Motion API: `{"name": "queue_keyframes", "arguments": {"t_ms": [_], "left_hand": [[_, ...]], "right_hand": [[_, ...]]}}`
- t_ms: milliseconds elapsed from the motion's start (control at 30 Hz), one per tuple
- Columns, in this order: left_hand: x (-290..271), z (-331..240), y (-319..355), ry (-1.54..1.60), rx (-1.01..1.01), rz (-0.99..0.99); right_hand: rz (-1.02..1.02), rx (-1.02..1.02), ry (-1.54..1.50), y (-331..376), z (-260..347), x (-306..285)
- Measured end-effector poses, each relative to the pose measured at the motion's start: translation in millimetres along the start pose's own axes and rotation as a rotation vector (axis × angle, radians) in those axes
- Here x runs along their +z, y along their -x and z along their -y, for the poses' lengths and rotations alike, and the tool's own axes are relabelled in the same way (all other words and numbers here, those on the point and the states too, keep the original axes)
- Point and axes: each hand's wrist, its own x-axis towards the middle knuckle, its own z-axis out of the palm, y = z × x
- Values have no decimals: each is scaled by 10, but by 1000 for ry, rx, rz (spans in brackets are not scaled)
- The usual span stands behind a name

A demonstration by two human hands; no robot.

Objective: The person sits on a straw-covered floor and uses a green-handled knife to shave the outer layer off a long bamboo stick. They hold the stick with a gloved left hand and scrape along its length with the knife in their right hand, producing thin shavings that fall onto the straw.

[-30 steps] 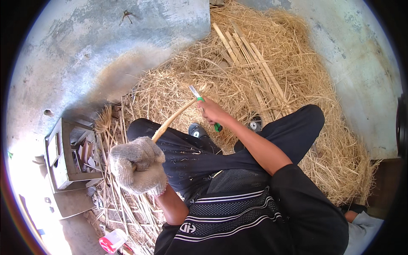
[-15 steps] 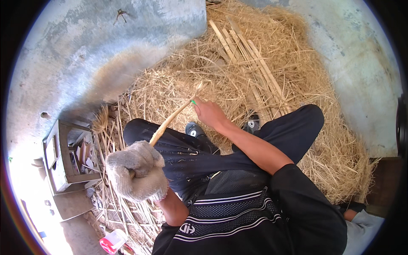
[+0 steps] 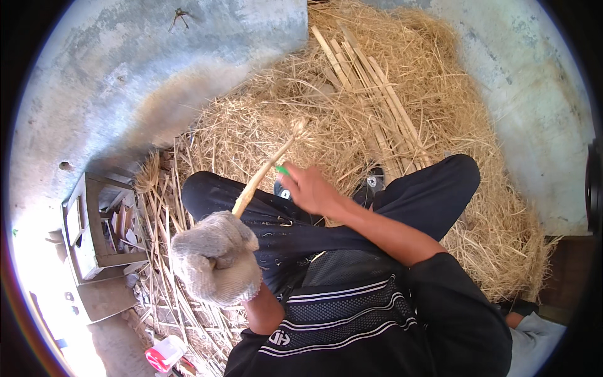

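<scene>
Left hand (image 3: 217,257) in a nubby knit glove is clamped round a pale fibrous stalk (image 3: 264,176) slanting over the lap. Bare right hand (image 3: 311,190) pinches something green-handled (image 3: 282,169) against it, mostly hidden and blurry, with scratchy straw (image 3: 402,100) all around.

Concrete floor (image 3: 113,81): straw heap (image 3: 377,119), cane strips (image 3: 370,94), perhaps split.

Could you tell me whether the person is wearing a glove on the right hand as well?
No, the right hand is bare, gripping a green-handled tool, while only the left hand wears a knitted glove.
</scene>
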Motion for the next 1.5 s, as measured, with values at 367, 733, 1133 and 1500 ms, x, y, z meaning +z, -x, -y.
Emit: {"name": "queue_keyframes", "arguments": {"t_ms": [367, 733, 1133, 1500], "left_hand": [[-121, -16, -171, 34, -44, -139], [-128, -28, -30, 80, 4, 554], [-303, -37, 265, -105, 8, 396], [-200, -9, 271, -62, 41, 438]], "right_hand": [[14, 64, 84, 219, 362, 184], [-156, 64, -160, -89, 424, -329], [47, -6, -42, -430, 182, -356], [196, -115, -138, -491, 44, -374]]}}
